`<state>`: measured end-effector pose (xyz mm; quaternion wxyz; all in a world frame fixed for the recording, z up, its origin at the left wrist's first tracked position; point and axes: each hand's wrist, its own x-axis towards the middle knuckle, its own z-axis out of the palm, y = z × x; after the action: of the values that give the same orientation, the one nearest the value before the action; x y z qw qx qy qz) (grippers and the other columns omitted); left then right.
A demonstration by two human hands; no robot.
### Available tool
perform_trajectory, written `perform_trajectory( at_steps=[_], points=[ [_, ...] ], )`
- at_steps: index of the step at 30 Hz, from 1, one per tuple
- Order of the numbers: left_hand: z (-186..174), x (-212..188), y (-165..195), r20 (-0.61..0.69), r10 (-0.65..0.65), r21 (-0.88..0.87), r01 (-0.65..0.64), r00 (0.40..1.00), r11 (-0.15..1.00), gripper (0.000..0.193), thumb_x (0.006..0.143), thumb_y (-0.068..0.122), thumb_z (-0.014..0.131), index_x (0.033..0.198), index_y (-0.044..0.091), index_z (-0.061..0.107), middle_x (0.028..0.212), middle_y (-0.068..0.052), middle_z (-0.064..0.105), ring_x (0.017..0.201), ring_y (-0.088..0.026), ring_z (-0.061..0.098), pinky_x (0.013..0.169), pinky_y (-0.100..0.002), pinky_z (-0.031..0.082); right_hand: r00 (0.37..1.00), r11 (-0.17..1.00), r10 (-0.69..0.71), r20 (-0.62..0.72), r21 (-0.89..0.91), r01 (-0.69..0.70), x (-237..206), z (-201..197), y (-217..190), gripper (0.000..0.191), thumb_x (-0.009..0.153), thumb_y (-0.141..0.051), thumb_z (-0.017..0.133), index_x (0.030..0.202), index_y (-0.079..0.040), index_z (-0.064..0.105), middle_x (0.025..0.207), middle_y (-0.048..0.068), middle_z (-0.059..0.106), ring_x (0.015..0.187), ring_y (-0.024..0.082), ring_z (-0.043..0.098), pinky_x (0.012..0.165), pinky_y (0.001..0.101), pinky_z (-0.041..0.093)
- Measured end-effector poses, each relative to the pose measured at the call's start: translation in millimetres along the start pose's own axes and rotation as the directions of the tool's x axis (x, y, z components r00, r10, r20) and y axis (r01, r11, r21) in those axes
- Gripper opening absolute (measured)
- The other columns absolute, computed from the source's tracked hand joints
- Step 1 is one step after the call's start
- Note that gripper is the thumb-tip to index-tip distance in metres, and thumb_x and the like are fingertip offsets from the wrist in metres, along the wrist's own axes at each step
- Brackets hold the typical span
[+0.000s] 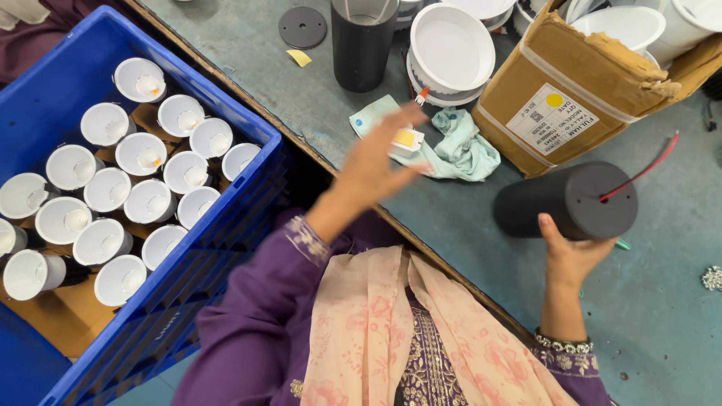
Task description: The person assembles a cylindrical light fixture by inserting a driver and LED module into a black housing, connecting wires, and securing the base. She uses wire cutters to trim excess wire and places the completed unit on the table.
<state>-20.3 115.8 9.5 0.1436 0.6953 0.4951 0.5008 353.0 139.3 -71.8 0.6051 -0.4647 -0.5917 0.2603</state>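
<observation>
The right hand (569, 256) cups the underside of a matte black cylinder (565, 201), fingers curled up against its curved wall, holding it on its side just above the desk (662, 316). The cylinder's flat round end faces the camera, and a thin red wire (639, 174) comes out of a small hole in that face and runs up to the right.

The left hand (374, 167) is raised over the desk edge, blurred, fingers spread wide and gripping nothing; a small white and yellow tag (406, 139) shows just beside its fingertips, and I cannot tell whether they touch.

Just beyond the left hand lies a crumpled pale green cloth (462, 146). Behind the cloth stand stacked shallow white round housings (450, 49), smooth and glossy, and an upright black tube (362, 41). A flat dark disc (302, 27) lies farther back. To the right a torn brown cardboard box (556, 83), bound with clear tape, holds more white round parts.

To the left, a blue plastic crate (226, 248) is packed with white cup-shaped reflectors (109, 188) set on cardboard.
</observation>
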Motion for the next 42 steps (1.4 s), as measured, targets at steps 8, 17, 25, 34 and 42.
perform_trajectory(
  at_steps=[8,17,25,34,42],
  points=[
    [-64.3,74.3,-58.9,-0.156,0.217,0.427,-0.133,0.964,0.894,0.059,0.094,0.021,0.086,0.142,0.006,0.055,0.148,-0.011,0.051,0.120,-0.037,0.063,0.097,-0.043,0.055,0.998,0.998,-0.066,0.016,0.006,0.066,-2.5,12.6,-13.8,0.109,0.095,-0.022,0.095,0.165,-0.006,0.013,0.165,0.015,0.029,0.149,0.023,0.037,0.126,0.0372,0.035],
    [-63.6,85.3,-61.7,0.026,-0.014,0.666,-0.007,1.000,0.746,0.044,0.087,0.024,0.086,0.126,0.019,0.065,0.113,-0.006,0.062,0.097,-0.032,0.066,0.076,-0.046,0.054,0.831,0.828,-0.393,0.394,-0.241,0.506,-35.6,68.1,-110.5,0.040,0.090,-0.019,0.079,0.125,-0.008,0.063,0.130,0.009,0.066,0.120,0.028,0.063,0.101,0.0379,0.049],
    [-74.1,113.2,-29.8,-0.047,0.198,0.750,-0.096,0.979,0.654,0.052,0.068,0.021,0.088,0.113,0.010,0.064,0.110,-0.009,0.060,0.084,-0.032,0.068,0.061,-0.044,0.053,0.605,0.689,-0.474,0.640,-0.159,0.707,27.8,226.7,-146.9,0.048,0.091,-0.005,0.068,0.137,-0.005,0.055,0.136,0.014,0.059,0.125,0.034,0.056,0.103,0.0482,0.040],
    [-88.9,99.9,-28.3,0.078,0.278,0.785,-0.231,0.957,0.574,0.015,0.087,0.021,0.079,0.094,0.015,0.066,0.094,-0.001,0.061,0.085,-0.023,0.068,0.069,-0.043,0.047,0.813,0.960,-0.245,0.528,0.247,0.129,39.7,224.2,-135.2,0.059,0.097,-0.005,0.066,0.150,-0.003,0.042,0.144,0.017,0.050,0.135,0.031,0.051,0.115,0.0482,0.040],
    [-80.9,-2.2,30.4,0.123,0.212,0.631,-0.241,0.970,0.737,0.017,0.086,0.021,0.078,0.101,0.015,0.071,0.090,-0.001,0.060,0.081,-0.021,0.064,0.076,-0.038,0.041,0.524,0.138,0.382,0.761,0.514,-0.847,-0.7,126.7,-76.7,0.056,0.093,-0.029,0.054,0.141,0.000,0.053,0.131,0.025,0.067,0.107,0.036,0.069,0.085,0.0459,0.056]
  ],
)
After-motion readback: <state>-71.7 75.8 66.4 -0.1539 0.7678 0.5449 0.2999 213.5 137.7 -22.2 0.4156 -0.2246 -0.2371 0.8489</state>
